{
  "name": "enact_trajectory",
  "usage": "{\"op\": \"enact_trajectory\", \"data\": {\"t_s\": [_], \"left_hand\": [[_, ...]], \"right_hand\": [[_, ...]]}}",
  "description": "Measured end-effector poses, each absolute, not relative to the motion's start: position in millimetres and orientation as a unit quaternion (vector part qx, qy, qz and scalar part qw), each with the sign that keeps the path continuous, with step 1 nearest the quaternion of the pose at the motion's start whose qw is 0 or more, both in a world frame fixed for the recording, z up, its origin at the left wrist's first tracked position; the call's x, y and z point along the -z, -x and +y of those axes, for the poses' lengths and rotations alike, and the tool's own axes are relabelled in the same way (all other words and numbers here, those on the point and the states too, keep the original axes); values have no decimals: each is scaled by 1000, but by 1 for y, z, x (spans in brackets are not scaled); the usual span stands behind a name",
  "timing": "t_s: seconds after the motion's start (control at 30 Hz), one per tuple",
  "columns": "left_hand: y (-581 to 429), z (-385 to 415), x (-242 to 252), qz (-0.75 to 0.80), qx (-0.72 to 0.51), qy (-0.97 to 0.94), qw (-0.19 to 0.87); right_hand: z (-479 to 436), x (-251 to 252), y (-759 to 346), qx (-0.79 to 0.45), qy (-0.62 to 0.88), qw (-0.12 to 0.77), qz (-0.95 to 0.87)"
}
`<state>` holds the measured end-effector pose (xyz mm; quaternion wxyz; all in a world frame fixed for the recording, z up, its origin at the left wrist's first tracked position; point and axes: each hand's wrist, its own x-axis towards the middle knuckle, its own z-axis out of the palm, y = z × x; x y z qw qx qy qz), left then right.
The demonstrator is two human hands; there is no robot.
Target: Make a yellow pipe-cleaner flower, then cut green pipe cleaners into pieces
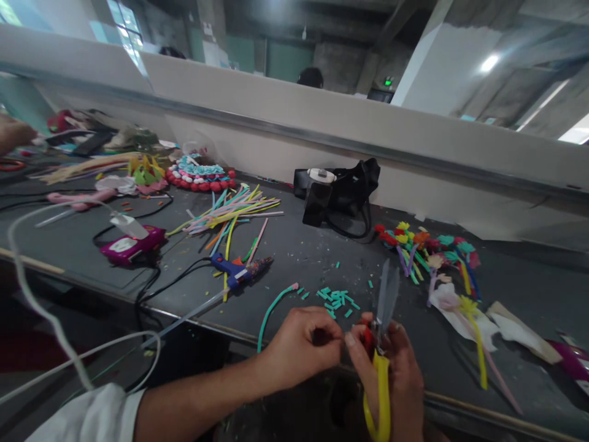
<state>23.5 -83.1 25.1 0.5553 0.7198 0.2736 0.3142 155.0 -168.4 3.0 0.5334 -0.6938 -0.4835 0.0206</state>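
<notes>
My left hand (pixel 301 347) is closed in a pinch at the table's near edge, fingertips meeting my right hand; what it pinches is too small to make out. A green pipe cleaner (pixel 272 310) curves on the table beside it. My right hand (pixel 396 374) grips scissors (pixel 384 319) with yellow and red handles, blades pointing up and smeared by motion. Small cut green pieces (pixel 338 299) lie scattered just beyond both hands.
A blue glue gun (pixel 239 270) lies left of centre with its cord. Coloured pipe cleaners (pixel 230 212), a magenta device (pixel 132 245), a black bag (pixel 345 190), finished pipe-cleaner flowers (pixel 432 258), a beaded round piece (pixel 200 175). Another person's hand (pixel 13 132) at far left.
</notes>
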Motion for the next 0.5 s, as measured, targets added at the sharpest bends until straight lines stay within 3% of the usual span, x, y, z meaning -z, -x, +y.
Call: {"op": "enact_trajectory", "data": {"t_s": [0.2, 0.5], "left_hand": [[-19, -69, -32, 292, -367, -457, 755], [-15, -66, -32, 255, -405, -383, 790]], "right_hand": [[-175, 7, -153, 8, 707, 487, -512], [-180, 38, -167, 74, 694, 355, -621]]}}
